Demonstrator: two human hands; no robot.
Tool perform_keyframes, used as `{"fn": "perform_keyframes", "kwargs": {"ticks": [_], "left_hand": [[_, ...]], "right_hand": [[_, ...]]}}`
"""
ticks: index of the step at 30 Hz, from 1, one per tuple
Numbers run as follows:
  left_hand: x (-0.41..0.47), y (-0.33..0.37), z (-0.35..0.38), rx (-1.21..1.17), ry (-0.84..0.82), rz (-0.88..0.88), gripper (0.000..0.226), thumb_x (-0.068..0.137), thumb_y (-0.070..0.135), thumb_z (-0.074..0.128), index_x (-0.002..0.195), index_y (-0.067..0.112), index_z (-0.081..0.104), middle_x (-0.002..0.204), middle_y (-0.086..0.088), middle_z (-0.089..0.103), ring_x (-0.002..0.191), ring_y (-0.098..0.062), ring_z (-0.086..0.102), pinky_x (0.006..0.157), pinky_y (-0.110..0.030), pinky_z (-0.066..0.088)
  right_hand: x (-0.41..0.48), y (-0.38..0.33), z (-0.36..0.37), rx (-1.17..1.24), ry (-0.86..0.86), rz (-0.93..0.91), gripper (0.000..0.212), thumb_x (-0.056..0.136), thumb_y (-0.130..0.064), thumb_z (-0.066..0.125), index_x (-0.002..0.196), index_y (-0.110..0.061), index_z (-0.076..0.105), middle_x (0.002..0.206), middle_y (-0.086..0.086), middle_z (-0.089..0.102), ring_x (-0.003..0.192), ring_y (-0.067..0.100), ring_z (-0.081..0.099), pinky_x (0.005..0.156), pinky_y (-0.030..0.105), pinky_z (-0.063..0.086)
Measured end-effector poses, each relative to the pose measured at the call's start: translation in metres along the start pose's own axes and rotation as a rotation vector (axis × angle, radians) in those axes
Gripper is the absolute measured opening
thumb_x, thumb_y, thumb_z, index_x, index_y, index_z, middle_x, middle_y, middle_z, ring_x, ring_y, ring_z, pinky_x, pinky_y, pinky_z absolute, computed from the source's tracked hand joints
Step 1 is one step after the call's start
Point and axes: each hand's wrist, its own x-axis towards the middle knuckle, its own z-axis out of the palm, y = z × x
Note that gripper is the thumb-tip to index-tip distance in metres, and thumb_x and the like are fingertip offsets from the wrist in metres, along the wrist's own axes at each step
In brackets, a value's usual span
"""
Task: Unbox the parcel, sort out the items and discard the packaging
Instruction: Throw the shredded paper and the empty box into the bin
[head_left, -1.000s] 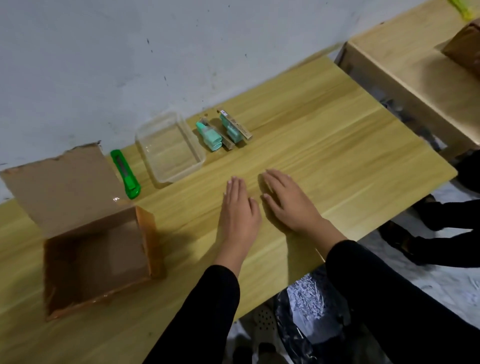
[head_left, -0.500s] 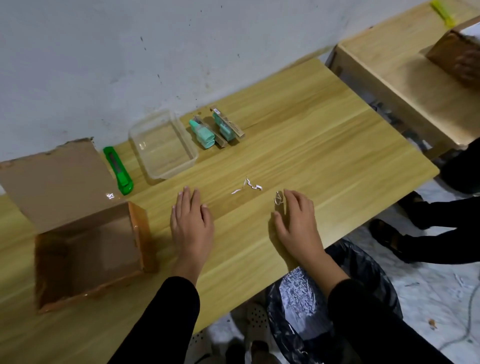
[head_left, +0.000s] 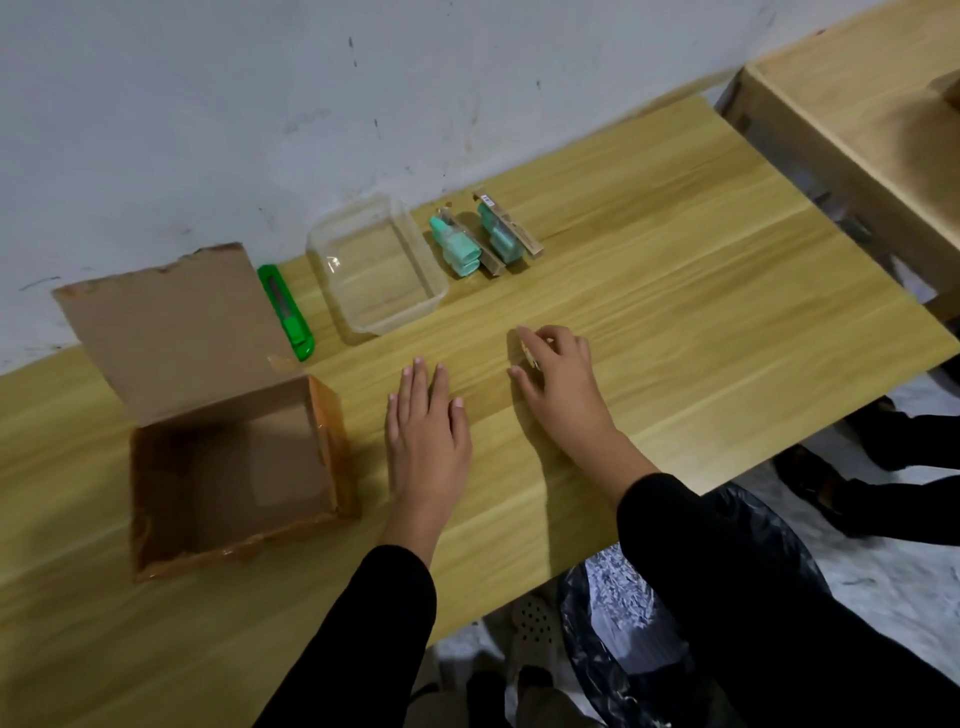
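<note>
The open brown cardboard box (head_left: 156, 519) stands empty at the left, its lid flap (head_left: 171, 332) leaning back toward the wall. Two teal items (head_left: 460, 249) (head_left: 501, 236) in card-backed packs lie side by side near the wall, right of a clear plastic tub (head_left: 434, 291). My left hand (head_left: 426, 431) rests flat on the wooden table (head_left: 701, 312), fingers apart, holding nothing. My right hand (head_left: 563, 389) is curled on the tabletop, its fingertips closed over a small pale packaging scrap (head_left: 530, 357), mostly hidden under the fingers.
A green utility knife (head_left: 285, 312) lies between the box flap and the tub. A black bin bag (head_left: 639, 613) hangs open below the table's near edge. A second wooden table (head_left: 857, 130) stands at the right, and another person's dark legs and shoes (head_left: 852, 493) are on the floor.
The thin scraps lying loose between my hands are gone from sight. My right hand has moved forward and left over that spot and curled its fingers. My left hand stays flat.
</note>
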Motion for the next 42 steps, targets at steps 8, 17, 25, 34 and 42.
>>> {"fn": "perform_keyframes", "kwargs": {"ticks": [8, 17, 25, 34, 42], "left_hand": [[-0.002, -0.005, 0.000, 0.004, -0.022, 0.051, 0.048, 0.099, 0.030, 0.031, 0.145, 0.016, 0.027, 0.157, -0.004, 0.015, 0.146, -0.017, 0.006, 0.119, -0.036, 0.003], [-0.022, -0.008, -0.006, 0.044, -0.074, 0.166, 0.047, 0.098, 0.028, 0.035, 0.142, 0.013, 0.034, 0.155, -0.008, 0.022, 0.145, -0.022, 0.016, 0.118, -0.040, 0.012], [-0.036, 0.006, -0.004, 0.068, -0.164, 0.358, 0.047, 0.097, 0.028, 0.035, 0.140, 0.008, 0.036, 0.154, -0.011, 0.026, 0.144, -0.025, 0.018, 0.117, -0.042, 0.014], [-0.047, 0.014, 0.010, 0.060, -0.154, 0.366, 0.049, 0.097, 0.028, 0.035, 0.142, 0.010, 0.031, 0.155, -0.013, 0.022, 0.145, -0.026, 0.011, 0.117, -0.045, 0.009], [-0.044, 0.015, 0.001, 0.094, -0.185, 0.371, 0.050, 0.097, 0.030, 0.035, 0.142, 0.010, 0.031, 0.154, -0.013, 0.022, 0.144, -0.027, 0.014, 0.117, -0.045, 0.014]], "right_hand": [[-0.012, -0.002, 0.000, -0.001, 0.008, -0.179, 0.017, 0.076, 0.005, 0.056, 0.085, 0.001, 0.070, 0.085, 0.019, 0.065, 0.078, 0.037, 0.059, 0.072, 0.039, 0.053], [-0.073, 0.011, -0.029, 0.002, 0.025, 0.019, 0.016, 0.076, 0.008, 0.055, 0.082, 0.005, 0.070, 0.089, 0.022, 0.066, 0.082, 0.031, 0.060, 0.073, 0.021, 0.042], [-0.179, 0.068, -0.084, -0.071, 0.466, 0.511, 0.012, 0.080, 0.007, 0.060, 0.085, 0.004, 0.070, 0.087, 0.021, 0.067, 0.079, 0.033, 0.064, 0.071, 0.015, 0.036], [-0.260, 0.084, -0.068, 0.075, 0.514, 0.897, 0.022, 0.088, -0.005, 0.056, 0.106, 0.001, 0.067, 0.104, 0.020, 0.070, 0.092, 0.027, 0.064, 0.076, 0.019, 0.039], [-0.242, 0.066, -0.073, 0.060, 0.489, 0.785, 0.023, 0.087, -0.006, 0.057, 0.109, -0.001, 0.064, 0.110, 0.017, 0.065, 0.101, 0.028, 0.061, 0.091, 0.029, 0.046]]}}
